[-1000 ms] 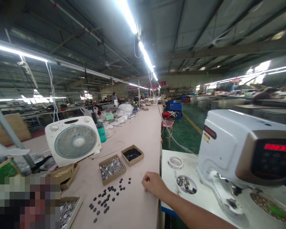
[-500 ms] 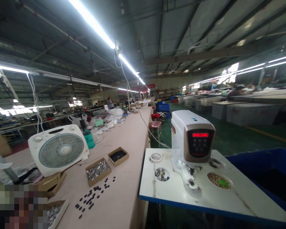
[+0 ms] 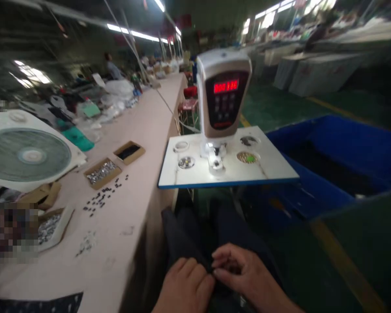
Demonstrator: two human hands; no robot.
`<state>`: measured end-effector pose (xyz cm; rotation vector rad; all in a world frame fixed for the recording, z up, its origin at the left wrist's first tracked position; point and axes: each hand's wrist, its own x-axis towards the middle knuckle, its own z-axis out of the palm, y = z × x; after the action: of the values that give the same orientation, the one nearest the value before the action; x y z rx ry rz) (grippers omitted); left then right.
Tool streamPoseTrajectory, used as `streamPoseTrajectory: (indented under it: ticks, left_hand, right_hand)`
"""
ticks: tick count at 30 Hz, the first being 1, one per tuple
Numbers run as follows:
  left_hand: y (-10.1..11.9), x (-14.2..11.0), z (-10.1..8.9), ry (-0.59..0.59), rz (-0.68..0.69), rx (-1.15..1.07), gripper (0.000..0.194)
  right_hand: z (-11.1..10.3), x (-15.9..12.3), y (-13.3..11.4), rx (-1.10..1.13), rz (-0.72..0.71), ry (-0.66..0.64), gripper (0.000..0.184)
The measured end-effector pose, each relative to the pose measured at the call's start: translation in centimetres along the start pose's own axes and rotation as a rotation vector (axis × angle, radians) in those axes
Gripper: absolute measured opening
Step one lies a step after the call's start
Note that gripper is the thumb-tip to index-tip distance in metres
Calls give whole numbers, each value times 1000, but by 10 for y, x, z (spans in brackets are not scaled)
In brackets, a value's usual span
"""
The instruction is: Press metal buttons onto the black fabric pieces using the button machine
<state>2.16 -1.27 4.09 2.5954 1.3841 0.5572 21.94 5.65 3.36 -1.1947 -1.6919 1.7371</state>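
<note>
Both of my hands are low in the head view, above my dark trousered lap. My left hand [image 3: 188, 282] is closed with its fingers curled under. Beside it, my right hand [image 3: 243, 271] has its fingers bent toward the thumb, fingertips close to the left hand. Anything pinched between them is hidden or lost in the dark behind. Ahead of my hands stands a white fastener press [image 3: 224, 104] with a red lit display. It sits on a white board [image 3: 202, 176] with blue edging and round cups of small metal parts.
To the left runs a long table [image 3: 150, 113] with boxes of metal parts [image 3: 102, 171], a box of black pieces [image 3: 129, 152] and loose black snaps [image 3: 101, 198]. A box fan [image 3: 29, 150] stands farther left. Big blue bins [image 3: 339, 152] are on the right.
My view has tipped downward, so the press and table sit higher and my lap shows. Both hands have come into view at the bottom.
</note>
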Motion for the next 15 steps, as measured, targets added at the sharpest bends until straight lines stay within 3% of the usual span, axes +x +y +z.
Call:
streamPoseTrajectory:
  ticks: [4, 8, 15]
  left_hand:
    - [13, -7, -13, 92, 2, 54, 21]
    - [19, -4, -26, 135, 32, 46, 31]
    - [20, -11, -28, 191, 32, -3, 28]
  right_hand:
    - [5, -14, -8, 95, -18, 1, 18]
    - [4, -22, -13, 93, -74, -16, 23]
    - [4, -25, -12, 33, -110, -32, 33]
